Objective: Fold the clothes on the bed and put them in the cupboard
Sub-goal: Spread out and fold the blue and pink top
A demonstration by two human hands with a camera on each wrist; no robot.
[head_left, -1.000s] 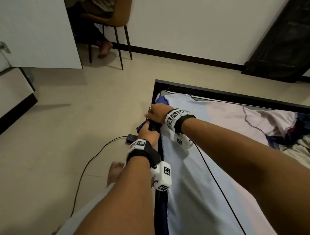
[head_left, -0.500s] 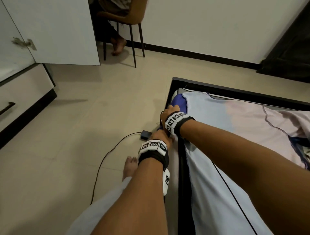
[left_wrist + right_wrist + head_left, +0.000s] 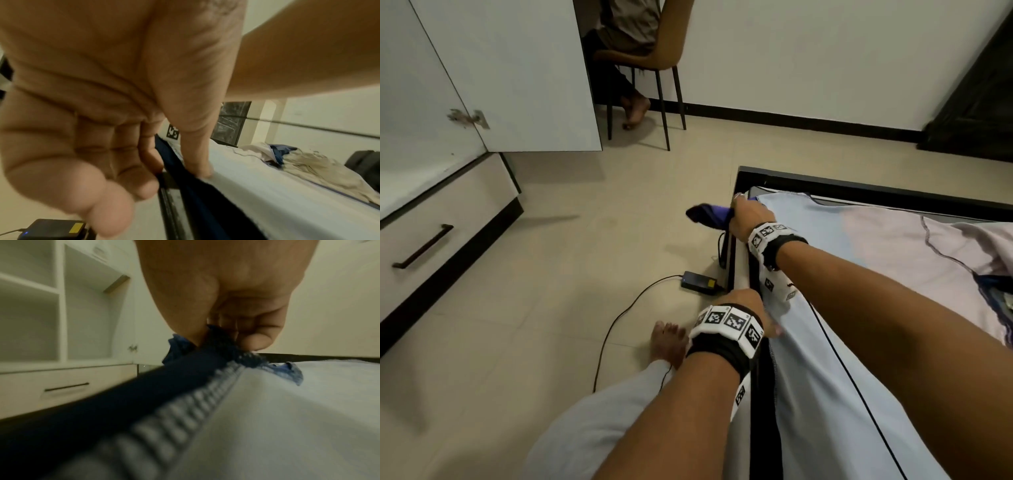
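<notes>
A large cloth (image 3: 825, 342), pale on top and dark blue underneath, lies spread along the bed's near side. My right hand (image 3: 746, 216) grips its bunched dark blue end (image 3: 709, 214) at the bed's far left corner, lifted off the edge; the right wrist view shows the thumb and curled fingers (image 3: 252, 340) pinching the dark blue end (image 3: 216, 344). My left hand (image 3: 750, 305) holds the same cloth's edge nearer me, thumb (image 3: 197, 167) on the pale face, fingers under the dark blue hem (image 3: 191, 183). The white cupboard (image 3: 448, 212) stands open at the left.
More crumpled clothes (image 3: 993, 270) lie on the bed at the right. A black power adapter (image 3: 697, 281) and its cable sit on the floor by the black bed frame (image 3: 859, 188). My bare foot (image 3: 667, 342) is beside it. A person sits on a chair (image 3: 647, 58) at the back.
My hands have drawn apart along the bed's edge: the right moved to the far corner with the dark blue end, the left came back toward me. The view has swung left toward the cupboard.
</notes>
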